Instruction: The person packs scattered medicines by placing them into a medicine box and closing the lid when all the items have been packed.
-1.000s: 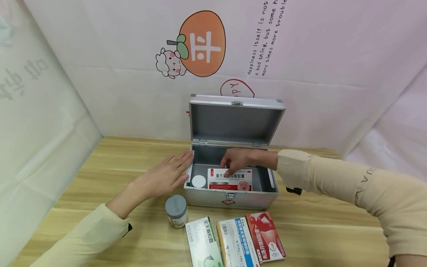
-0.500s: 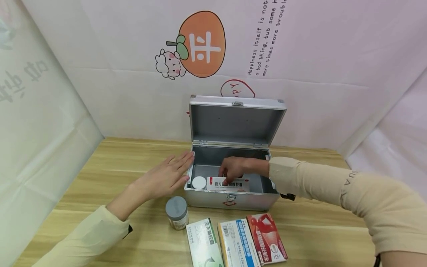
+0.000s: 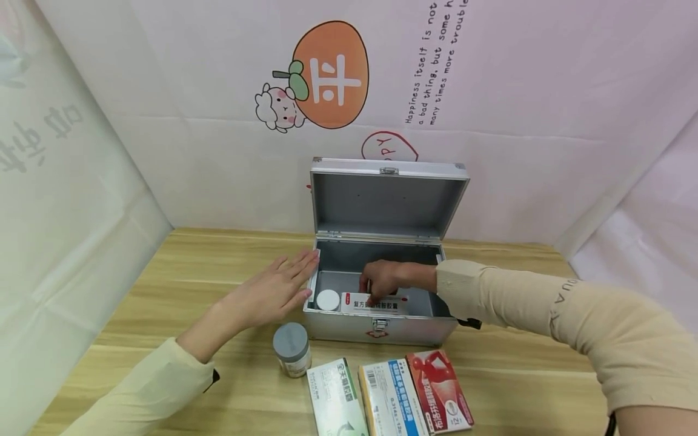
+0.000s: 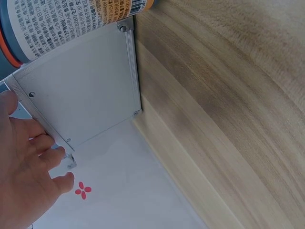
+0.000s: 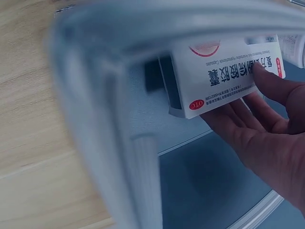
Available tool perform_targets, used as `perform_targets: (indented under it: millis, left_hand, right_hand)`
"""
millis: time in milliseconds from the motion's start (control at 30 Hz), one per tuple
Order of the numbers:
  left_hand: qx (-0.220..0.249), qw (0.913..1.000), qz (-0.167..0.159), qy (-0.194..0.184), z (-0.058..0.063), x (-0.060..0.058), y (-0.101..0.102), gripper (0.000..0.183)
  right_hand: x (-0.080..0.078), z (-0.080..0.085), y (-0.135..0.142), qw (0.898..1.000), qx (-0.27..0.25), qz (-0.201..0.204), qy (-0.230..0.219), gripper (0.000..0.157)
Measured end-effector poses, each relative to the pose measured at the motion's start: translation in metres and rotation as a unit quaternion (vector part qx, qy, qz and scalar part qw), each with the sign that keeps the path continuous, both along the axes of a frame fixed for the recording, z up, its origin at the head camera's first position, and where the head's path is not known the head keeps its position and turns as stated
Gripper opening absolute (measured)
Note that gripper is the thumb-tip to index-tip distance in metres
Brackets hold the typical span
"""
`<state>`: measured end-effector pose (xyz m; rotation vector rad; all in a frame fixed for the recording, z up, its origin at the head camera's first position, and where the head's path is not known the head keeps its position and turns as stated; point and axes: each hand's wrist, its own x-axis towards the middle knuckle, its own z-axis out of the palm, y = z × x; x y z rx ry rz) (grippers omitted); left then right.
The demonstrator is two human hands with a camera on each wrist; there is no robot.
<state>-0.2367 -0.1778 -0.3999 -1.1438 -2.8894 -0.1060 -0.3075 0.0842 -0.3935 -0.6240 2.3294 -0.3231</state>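
Observation:
A silver metal case [image 3: 354, 327] stands with its lid [image 3: 388, 203] raised. Inside its front part, my right hand [image 3: 382, 278] pinches a white medicine box [image 3: 349, 303] with red marks. The right wrist view shows the thumb on the printed face of this medicine box [image 5: 228, 76] and the fingers behind it. Just left of the box, a white round cap [image 3: 328, 300] shows inside the case. My left hand [image 3: 272, 287] rests on the case's left rim with fingers extended. In the left wrist view, the left fingers [image 4: 43, 143] lie along that rim.
In front of the case lie a green-and-white medicine box [image 3: 337, 396], a blue-and-white one [image 3: 389, 399] and a red one [image 3: 438, 390]. A jar with a grey lid [image 3: 291, 342] stands at the case's front left corner. Behind is a printed white cloth [image 3: 218, 163].
My right hand has lowered the medicine box deeper into the case and tipped it, so less of its front shows. My left hand has stayed on the rim.

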Motion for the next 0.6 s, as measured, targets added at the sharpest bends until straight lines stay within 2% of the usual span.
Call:
perform_targets:
  millis: [233, 433, 600]
  left_hand:
    - [0.004, 1.0000, -0.002, 0.004, 0.0009, 0.0010, 0.0006, 0.064]
    - [0.008, 1.0000, -0.002, 0.004, 0.0010, 0.0021, 0.0009, 0.063]
    - [0.006, 1.0000, 0.000, 0.000, 0.0010, 0.0026, 0.0019, 0.063]
  right_hand:
    - [-0.0006, -0.0011, 0.0026, 1.000, 0.010, 0.021, 0.009, 0.014]
    - [0.0004, 0.0030, 0.0053, 1.000, 0.008, 0.020, 0.002, 0.014]
    - [0.0008, 0.0063, 0.0086, 0.999, 0.013, 0.034, 0.018, 0.017]
